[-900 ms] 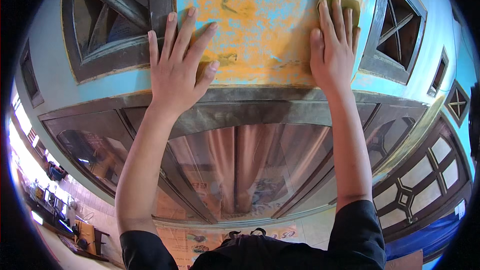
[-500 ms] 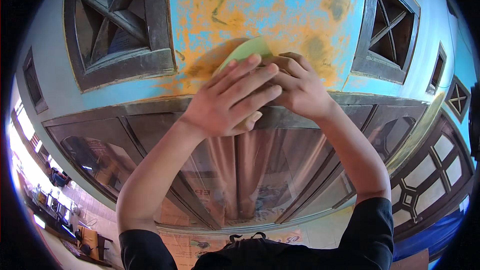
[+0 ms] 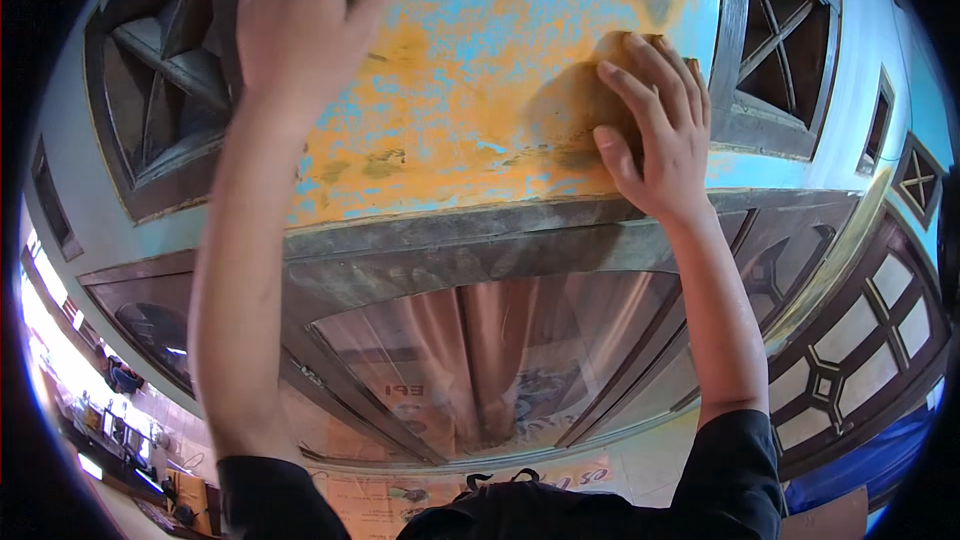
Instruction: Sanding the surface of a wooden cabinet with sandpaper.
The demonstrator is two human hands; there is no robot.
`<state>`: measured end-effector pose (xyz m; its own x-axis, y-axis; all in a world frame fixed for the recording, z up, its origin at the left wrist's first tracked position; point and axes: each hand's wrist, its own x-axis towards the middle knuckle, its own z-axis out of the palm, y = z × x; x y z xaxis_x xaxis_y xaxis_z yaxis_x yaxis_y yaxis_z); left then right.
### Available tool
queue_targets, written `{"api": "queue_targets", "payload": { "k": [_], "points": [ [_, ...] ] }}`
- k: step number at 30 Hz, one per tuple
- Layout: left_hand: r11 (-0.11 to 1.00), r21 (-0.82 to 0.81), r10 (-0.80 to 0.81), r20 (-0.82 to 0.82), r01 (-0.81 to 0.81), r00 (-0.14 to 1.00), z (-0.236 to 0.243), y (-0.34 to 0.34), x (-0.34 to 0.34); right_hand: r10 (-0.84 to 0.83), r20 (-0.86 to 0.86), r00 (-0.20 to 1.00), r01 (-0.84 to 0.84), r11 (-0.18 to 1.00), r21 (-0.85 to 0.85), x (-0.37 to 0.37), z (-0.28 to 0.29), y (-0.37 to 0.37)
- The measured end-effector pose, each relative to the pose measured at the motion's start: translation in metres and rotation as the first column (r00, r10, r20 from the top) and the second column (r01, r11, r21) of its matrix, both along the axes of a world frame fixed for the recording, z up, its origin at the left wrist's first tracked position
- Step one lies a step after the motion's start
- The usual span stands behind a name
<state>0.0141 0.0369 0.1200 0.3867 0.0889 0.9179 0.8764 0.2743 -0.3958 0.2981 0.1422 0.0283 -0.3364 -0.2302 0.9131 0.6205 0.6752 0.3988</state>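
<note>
In front of me is a wall panel (image 3: 470,70) with patchy orange and light-blue paint and dark smudges. My left hand (image 3: 300,30) reaches up at the panel's left side, over the edge of the dark wooden vent frame (image 3: 225,20). Its fingers point upward and its thumb stands apart; the fingertips run to the picture's top edge. On the panel's lower right lies my right hand (image 3: 665,125), fingers spread against the paint, with nothing visible in it. No yellow-green sheet shows now; whether a palm covers it I cannot tell.
Under the panel runs a dark wooden ledge (image 3: 480,230) above glazed panes with curtains (image 3: 470,360). A second crossed vent (image 3: 785,40) is at the right. A dark door with pale panes (image 3: 850,370) stands further right; a cluttered table (image 3: 120,450) is at lower left.
My hands, together at a folded yellow-green sheet, have come apart. The left moved up and left, the right moved right onto the panel. The sheet has gone from sight.
</note>
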Motion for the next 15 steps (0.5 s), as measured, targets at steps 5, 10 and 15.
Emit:
{"api": "queue_targets", "payload": {
  "k": [5, 10, 15],
  "points": [
    [0.917, -0.379, -0.178, -0.105, 0.126, 0.978, -0.088, 0.016, 0.079, 0.101, -0.128, 0.987, -0.102, 0.995, 0.001, 0.025, -0.003, 0.024],
    [0.990, -0.138, -0.041, -0.070, 0.031, 0.997, 0.007, 0.008, 0.022, 0.082, -0.125, 0.989, -0.084, 0.996, -0.005, 0.016, -0.006, 0.022],
    [0.998, -0.066, -0.022, 0.015, 0.023, 1.000, 0.010, 0.011, 0.047, 0.088, -0.171, 0.981, -0.093, 0.996, -0.017, 0.015, -0.006, 0.023]
  ]
}}
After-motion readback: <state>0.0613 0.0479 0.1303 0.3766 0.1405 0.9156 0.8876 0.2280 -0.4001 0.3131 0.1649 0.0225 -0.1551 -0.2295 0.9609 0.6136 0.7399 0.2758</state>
